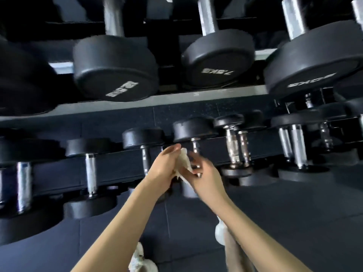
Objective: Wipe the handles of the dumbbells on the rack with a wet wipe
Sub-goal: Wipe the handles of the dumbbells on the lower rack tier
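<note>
Wet wipe [184, 161]: white, crumpled, centre of view, just near of a chrome dumbbell handle [195, 146] on the lower rack rail [110, 167]. Left hand [166, 166] clasps it; right hand [206, 178] pinches its near edge.

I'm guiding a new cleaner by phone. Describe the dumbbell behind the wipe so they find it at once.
On the rack, take the lower tier. Near its middle, a dumbbell stands behind the white wipe held by the left hand and right hand. Unlike its neighbours' bare handles, its chrome handle is half hidden by those hands.
</note>
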Motion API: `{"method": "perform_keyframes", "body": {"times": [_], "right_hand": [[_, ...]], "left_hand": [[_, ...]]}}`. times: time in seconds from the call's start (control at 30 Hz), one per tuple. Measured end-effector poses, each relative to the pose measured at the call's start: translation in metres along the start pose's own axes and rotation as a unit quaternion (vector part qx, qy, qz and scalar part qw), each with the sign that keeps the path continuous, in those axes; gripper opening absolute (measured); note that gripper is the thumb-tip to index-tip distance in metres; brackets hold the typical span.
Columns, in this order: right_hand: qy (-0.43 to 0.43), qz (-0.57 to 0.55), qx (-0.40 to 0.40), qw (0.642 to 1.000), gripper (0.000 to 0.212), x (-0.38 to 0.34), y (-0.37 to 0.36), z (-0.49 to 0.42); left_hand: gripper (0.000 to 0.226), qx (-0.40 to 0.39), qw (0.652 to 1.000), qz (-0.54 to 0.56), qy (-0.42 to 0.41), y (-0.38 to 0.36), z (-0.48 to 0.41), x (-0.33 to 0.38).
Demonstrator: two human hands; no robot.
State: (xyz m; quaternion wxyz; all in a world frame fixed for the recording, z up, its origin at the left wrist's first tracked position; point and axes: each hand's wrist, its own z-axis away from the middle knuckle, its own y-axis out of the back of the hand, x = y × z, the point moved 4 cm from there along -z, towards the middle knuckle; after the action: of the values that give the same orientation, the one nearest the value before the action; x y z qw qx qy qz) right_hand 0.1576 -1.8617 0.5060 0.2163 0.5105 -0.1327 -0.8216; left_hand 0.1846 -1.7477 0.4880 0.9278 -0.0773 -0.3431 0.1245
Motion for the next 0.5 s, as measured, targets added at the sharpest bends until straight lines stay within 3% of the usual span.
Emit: {"method": "perform_keyframes", "body": {"times": [0.1,0.17,0.3,0.4,0.5], "right_hand": [[-0.003,-0.015,0.006,1.000,0.029,-0.007,-0.062,0.004],[0.010,-0.016,0.011,1.000,0.007,-0.010,-0.095,0.004],[-0.016,0.004,0.045,0.999,0.023,-0.008,-0.138,-0.005],[-0.069,0.031,0.109,0.991,0.022,0.007,-0.145,-0.021],[-0.117,0.097,0.126,0.980,0.019,0.029,-0.154,-0.046]], "left_hand": [[0.018,-0.045,0.999,0.004,0.025,0.051,0.002,-0.006],[0.021,-0.065,0.997,-0.034,0.025,0.081,-0.003,-0.009],[0.028,-0.068,0.997,-0.017,0.032,0.124,-0.013,-0.011],[0.018,-0.052,0.997,-0.040,0.040,0.144,-0.023,-0.013],[0.036,0.017,0.994,-0.109,0.021,0.175,-0.044,-0.013]]}}
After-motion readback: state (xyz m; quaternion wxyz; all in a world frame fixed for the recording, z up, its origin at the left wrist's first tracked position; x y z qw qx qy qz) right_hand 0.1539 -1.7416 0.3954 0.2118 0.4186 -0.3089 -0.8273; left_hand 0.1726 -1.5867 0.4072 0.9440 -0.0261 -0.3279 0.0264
